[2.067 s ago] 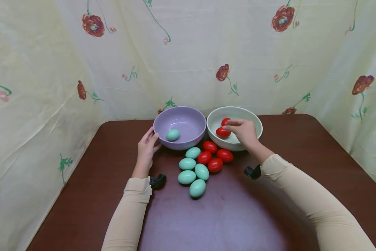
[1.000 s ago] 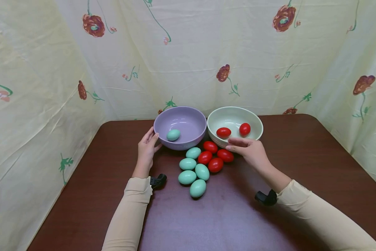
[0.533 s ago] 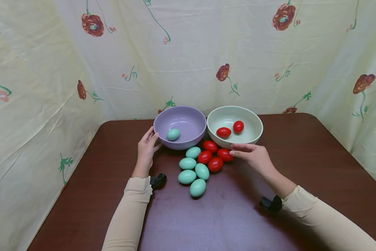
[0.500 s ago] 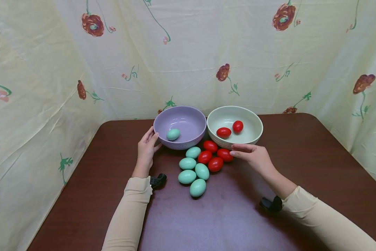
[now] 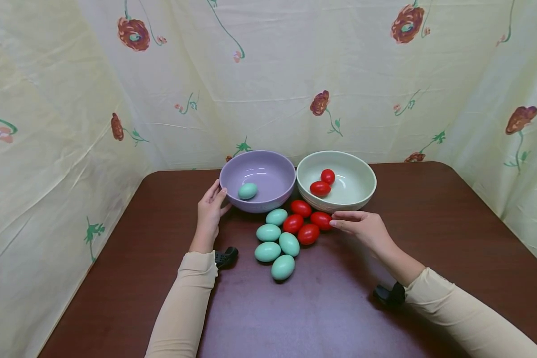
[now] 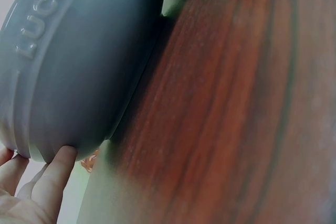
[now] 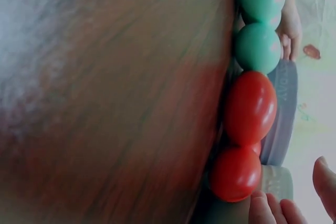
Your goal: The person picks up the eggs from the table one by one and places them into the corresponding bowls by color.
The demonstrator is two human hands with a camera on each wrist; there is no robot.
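Observation:
My left hand (image 5: 209, 215) rests its fingertips against the left side of a purple bowl (image 5: 274, 171), which holds one mint-green egg (image 5: 248, 191). Embossed letters run along that bowl's outer wall in the left wrist view, where the fingers (image 6: 56, 179) look nearly straight. My right hand (image 5: 364, 229) is at the right end of a red egg (image 5: 321, 220), in front of a pale green bowl (image 5: 353, 174). In the right wrist view its thumb (image 7: 324, 182) and fingers stand apart. Two red eggs, one of them at the front (image 5: 320, 189), lie in the pale green bowl.
Several mint-green eggs (image 5: 268, 232) and several red eggs (image 5: 308, 233) lie clustered on the dark brown table (image 5: 322, 308) before the bowls. The two bowls stand side by side near the table's back edge. A floral curtain (image 5: 268, 89) hangs behind and along the sides.
My right hand has let go of a red egg inside the pale green bowl and come back to the red eggs on the table. That egg rolled left beside the other. My left hand stayed put.

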